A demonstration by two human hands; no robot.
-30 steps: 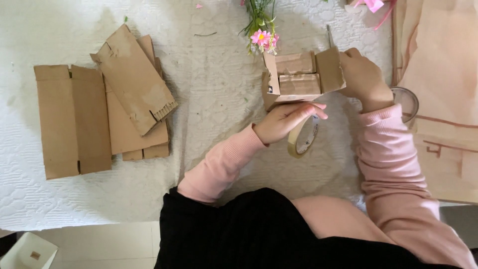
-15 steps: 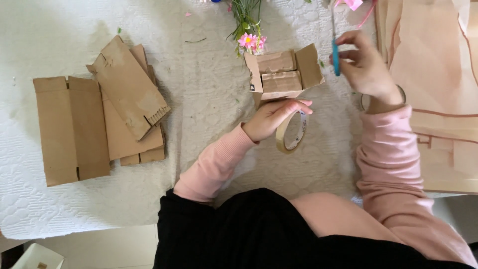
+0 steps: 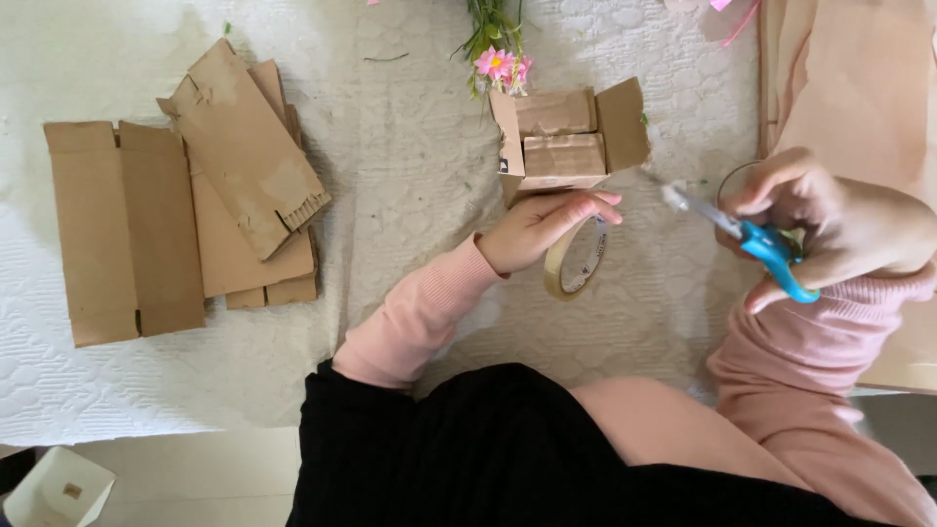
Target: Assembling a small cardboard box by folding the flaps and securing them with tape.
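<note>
My left hand (image 3: pixel 535 226) holds a roll of tan tape (image 3: pixel 576 260) on edge, just below a small open cardboard box (image 3: pixel 566 141) on the white quilted cloth. A strip of tape seems to run from the roll to the box's front. My right hand (image 3: pixel 830 224) grips blue-handled scissors (image 3: pixel 752 239) to the right of the box, the blades pointing left toward the tape and blurred by motion. Both sleeves are pink.
Flattened cardboard pieces (image 3: pixel 185 210) lie stacked at the left. Pink flowers with green stems (image 3: pixel 498 49) rest above the box. Sheets of tan paper (image 3: pixel 859 88) cover the right side. A small white box (image 3: pixel 59 488) sits on the floor at lower left.
My right hand left the box's right flap, picked up the scissors and brought them down to the right of the tape roll. My left hand kept hold of the roll.
</note>
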